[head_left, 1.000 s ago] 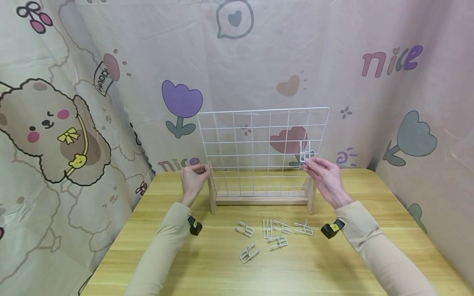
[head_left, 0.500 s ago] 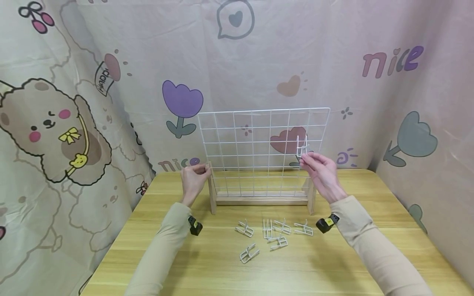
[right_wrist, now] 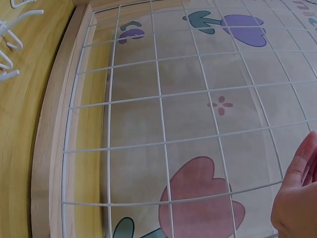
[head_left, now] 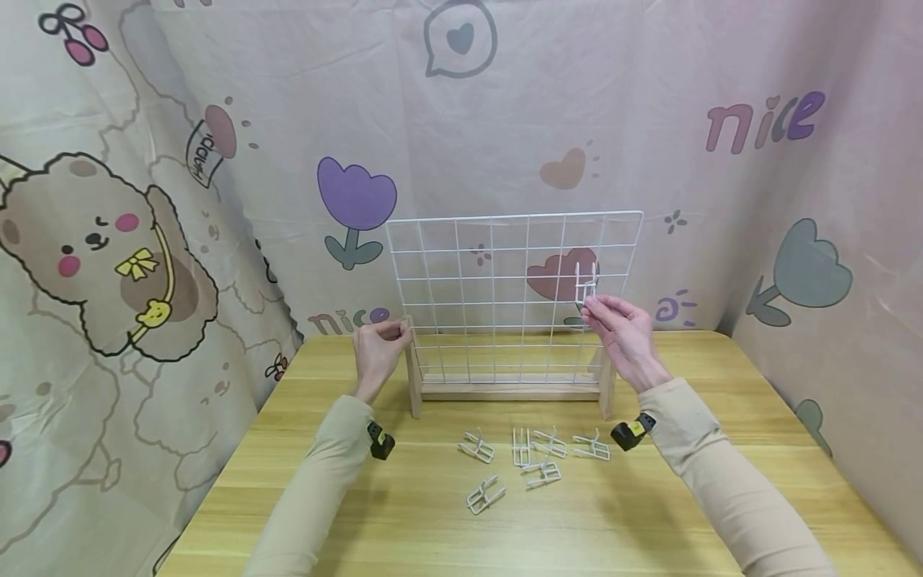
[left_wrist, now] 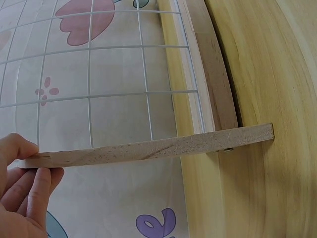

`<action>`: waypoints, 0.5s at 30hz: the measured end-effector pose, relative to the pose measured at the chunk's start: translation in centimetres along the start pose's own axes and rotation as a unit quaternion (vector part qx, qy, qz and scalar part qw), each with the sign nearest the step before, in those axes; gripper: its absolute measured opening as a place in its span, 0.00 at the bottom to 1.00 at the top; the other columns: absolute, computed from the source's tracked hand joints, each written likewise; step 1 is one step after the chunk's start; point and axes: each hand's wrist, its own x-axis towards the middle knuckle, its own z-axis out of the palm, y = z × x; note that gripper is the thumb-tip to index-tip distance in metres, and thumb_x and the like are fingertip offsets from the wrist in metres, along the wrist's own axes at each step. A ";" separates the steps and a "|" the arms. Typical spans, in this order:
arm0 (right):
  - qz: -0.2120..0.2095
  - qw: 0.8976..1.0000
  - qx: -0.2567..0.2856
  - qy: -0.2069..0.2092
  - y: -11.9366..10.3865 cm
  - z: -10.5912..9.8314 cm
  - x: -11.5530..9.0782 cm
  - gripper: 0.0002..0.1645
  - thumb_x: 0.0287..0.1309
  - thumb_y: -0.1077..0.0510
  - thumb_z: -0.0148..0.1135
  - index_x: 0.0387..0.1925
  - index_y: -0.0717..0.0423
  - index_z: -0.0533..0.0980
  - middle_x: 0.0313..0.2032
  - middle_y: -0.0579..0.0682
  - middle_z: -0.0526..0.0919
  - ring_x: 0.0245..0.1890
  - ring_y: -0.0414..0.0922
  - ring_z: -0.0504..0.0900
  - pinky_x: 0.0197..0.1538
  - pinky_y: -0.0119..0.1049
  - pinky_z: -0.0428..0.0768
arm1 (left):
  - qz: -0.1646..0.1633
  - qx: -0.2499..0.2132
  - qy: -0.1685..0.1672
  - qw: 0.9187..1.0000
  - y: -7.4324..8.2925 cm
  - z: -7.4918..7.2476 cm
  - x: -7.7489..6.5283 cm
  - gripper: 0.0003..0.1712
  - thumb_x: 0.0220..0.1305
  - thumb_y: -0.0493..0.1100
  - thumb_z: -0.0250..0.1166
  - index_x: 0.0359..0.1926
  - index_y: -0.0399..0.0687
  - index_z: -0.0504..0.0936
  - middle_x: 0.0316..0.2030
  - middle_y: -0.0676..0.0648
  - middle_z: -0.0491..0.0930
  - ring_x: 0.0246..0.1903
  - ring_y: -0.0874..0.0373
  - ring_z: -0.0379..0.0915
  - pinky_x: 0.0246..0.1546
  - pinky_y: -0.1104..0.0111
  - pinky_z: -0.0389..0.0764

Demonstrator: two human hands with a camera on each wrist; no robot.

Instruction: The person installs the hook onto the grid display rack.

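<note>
A white wire grid panel (head_left: 508,290) stands upright in a wooden stand (head_left: 510,392). At its left side, my left hand (head_left: 376,354) pinches the top end of the wooden upright (left_wrist: 148,150) between thumb and fingers. My right hand (head_left: 624,333) pinches a white wire hook (head_left: 586,280) by its lower end, prongs pointing up, before the right part of the grid. Whether the hook touches the grid wires I cannot tell. In the right wrist view only part of that hand (right_wrist: 298,198) shows, and the hook is out of sight.
Several more white wire hooks lie loose on the wooden table (head_left: 404,521) in front of the stand, among them a front-left hook (head_left: 485,494) and a rightmost hook (head_left: 592,445). A patterned curtain (head_left: 461,120) hangs close behind the table.
My right hand has moved left and slightly up with the hook, which now shows its two prongs more plainly before the grid. My left hand has stayed on the wooden upright.
</note>
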 end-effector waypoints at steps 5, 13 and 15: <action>0.007 1.000 0.003 0.006 0.0 -0.1 0.0 0.09 0.62 0.74 0.60 0.32 0.63 0.83 0.30 0.55 0.90 0.30 0.44 0.90 0.43 0.29 0.89 | 0.003 0.001 0.001 1.000 -0.1 0.0 0.0 0.10 0.59 0.35 0.69 0.41 0.36 0.90 0.34 0.36 0.89 0.35 0.43 0.89 0.27 0.91 0.73; 0.014 1.000 0.010 0.012 0.0 -0.2 0.1 0.09 0.63 0.74 0.60 0.32 0.63 0.83 0.30 0.55 0.90 0.30 0.44 0.90 0.43 0.29 0.89 | 0.004 0.002 0.003 1.000 0.0 0.0 -0.1 0.10 0.59 0.36 0.70 0.40 0.36 0.90 0.34 0.36 0.90 0.35 0.44 0.89 0.27 0.90 0.74; 0.015 1.000 0.008 0.013 0.0 -0.2 0.1 0.09 0.62 0.74 0.60 0.32 0.63 0.83 0.30 0.55 0.90 0.30 0.44 0.90 0.43 0.29 0.89 | 0.002 0.003 0.004 1.000 0.1 0.0 -0.1 0.10 0.58 0.36 0.70 0.40 0.36 0.90 0.34 0.37 0.90 0.35 0.44 0.89 0.29 0.88 0.75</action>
